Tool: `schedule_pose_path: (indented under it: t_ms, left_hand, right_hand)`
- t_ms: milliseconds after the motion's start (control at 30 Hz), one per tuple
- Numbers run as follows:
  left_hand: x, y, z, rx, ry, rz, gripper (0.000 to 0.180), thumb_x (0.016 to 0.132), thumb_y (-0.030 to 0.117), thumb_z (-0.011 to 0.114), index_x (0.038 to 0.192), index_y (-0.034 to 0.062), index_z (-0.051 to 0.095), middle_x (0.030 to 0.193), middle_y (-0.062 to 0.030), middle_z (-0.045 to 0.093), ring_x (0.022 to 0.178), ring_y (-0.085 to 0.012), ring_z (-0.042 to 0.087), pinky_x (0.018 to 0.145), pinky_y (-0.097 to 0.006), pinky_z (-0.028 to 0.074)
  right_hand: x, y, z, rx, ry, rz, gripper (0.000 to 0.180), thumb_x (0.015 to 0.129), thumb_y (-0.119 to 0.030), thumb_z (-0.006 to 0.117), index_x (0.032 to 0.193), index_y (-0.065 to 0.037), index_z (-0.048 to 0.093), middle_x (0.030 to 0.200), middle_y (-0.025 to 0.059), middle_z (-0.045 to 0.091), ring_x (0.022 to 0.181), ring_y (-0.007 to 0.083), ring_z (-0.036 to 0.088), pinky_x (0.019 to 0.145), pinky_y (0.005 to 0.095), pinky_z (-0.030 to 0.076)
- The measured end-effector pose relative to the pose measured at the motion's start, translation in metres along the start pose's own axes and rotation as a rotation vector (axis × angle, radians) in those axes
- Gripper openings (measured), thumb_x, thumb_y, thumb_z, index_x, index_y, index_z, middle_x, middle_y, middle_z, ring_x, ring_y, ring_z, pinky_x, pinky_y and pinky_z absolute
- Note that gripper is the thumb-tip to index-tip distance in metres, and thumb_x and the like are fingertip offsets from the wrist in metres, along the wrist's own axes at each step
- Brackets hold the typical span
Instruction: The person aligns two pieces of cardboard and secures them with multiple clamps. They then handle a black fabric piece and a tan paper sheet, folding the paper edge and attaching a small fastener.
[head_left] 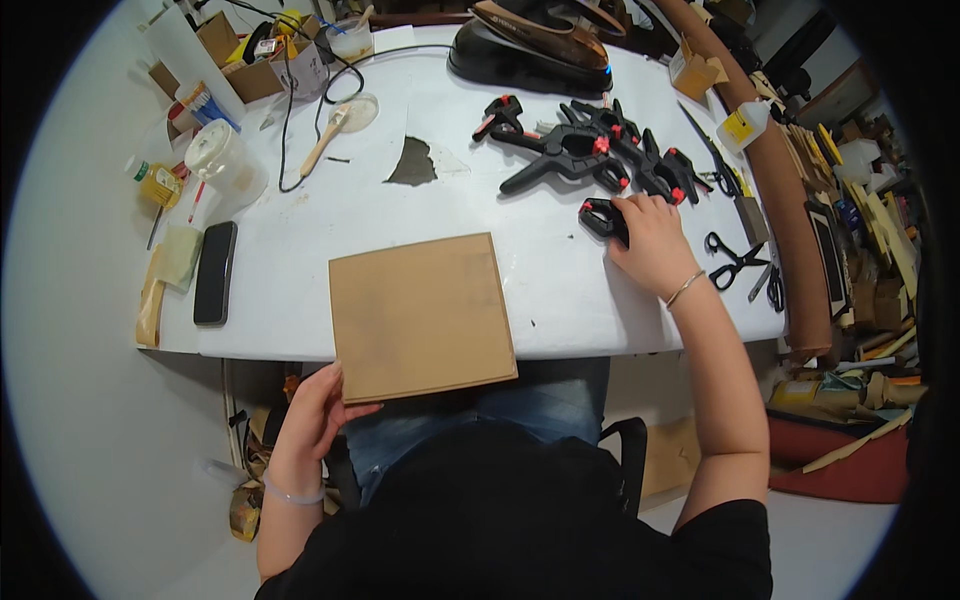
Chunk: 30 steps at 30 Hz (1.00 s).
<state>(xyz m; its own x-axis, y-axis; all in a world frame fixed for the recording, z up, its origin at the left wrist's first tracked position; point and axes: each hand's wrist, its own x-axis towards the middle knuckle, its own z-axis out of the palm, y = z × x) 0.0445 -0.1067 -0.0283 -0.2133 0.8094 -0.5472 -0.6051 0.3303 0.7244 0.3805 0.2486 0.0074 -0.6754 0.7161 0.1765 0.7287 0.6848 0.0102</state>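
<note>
A flat, nearly square brown board (425,315) lies at the table's front edge, its near side sticking out over my lap. My left hand (318,405) grips its near left corner, thumb at the edge and fingers underneath. To the right, my right hand (655,240) is closed around a small black spring clamp (597,218) with red tips, partly hidden by the fingers. Just beyond it, several more black and red clamps (565,160) of different sizes lie in a heap on the white tabletop (270,270).
A black and copper iron (535,55) stands at the back. Scissors (737,262) and a bottle (743,126) lie to the right. A phone (215,273), plastic tub (225,165) and yellow jar (155,183) are at left, near a brush (325,142) and a dark scrap (412,163).
</note>
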Motion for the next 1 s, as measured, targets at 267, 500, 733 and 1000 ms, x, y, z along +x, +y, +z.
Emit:
schedule_pose_path:
  t_ms: [267, 500, 733, 1000]
  left_hand:
    - [0.008, -0.018, -0.005, 0.110, 0.048, -0.042, 0.040, 0.106, 0.029, 0.058, 0.126, -0.0051, 0.063, 0.116, -0.0134, 0.073, 0.104, -0.0230, 0.073, 0.090, -0.040, 0.062]
    - [0.009, -0.014, 0.020, 0.065, 0.080, -0.091, 0.047, 0.104, 0.033, 0.061, 0.131, -0.0056, 0.061, 0.118, -0.0161, 0.072, 0.104, -0.0269, 0.073, 0.087, -0.042, 0.064]
    - [0.011, -0.021, 0.021, 0.106, 0.058, -0.062, 0.052, 0.103, 0.036, 0.060, 0.135, -0.0038, 0.059, 0.121, -0.0161, 0.071, 0.103, -0.0267, 0.074, 0.085, -0.041, 0.064]
    - [-0.004, -0.035, 0.008, 0.126, 0.026, -0.014, 0.056, 0.102, 0.041, 0.060, 0.135, -0.0032, 0.059, 0.121, -0.0149, 0.071, 0.103, -0.0258, 0.074, 0.083, -0.040, 0.064]
  right_hand:
    - [-0.032, -0.014, -0.029, 0.115, 0.058, -0.076, 0.041, 0.071, -0.008, 0.076, 0.110, -0.003, 0.065, 0.122, 0.0117, 0.061, 0.120, 0.0326, 0.056, 0.108, 0.0436, 0.040]
    - [-0.132, -0.095, -0.051, 1.145, -0.338, 0.415, 0.028, 0.094, -0.021, 0.077, 0.110, -0.004, 0.061, 0.087, 0.0045, 0.063, 0.079, 0.0133, 0.057, 0.075, 0.0300, 0.050]
    - [-0.179, -0.127, -0.013, 1.063, -0.771, 0.495, 0.034, 0.096, -0.033, 0.075, 0.096, 0.000, 0.067, 0.082, 0.0096, 0.067, 0.075, 0.0194, 0.064, 0.075, 0.0342, 0.053]
    - [-0.167, -0.148, 0.011, 0.600, -0.329, 0.170, 0.032, 0.087, -0.030, 0.080, 0.080, -0.001, 0.067, 0.079, 0.0172, 0.066, 0.073, 0.0401, 0.066, 0.066, 0.0469, 0.055]
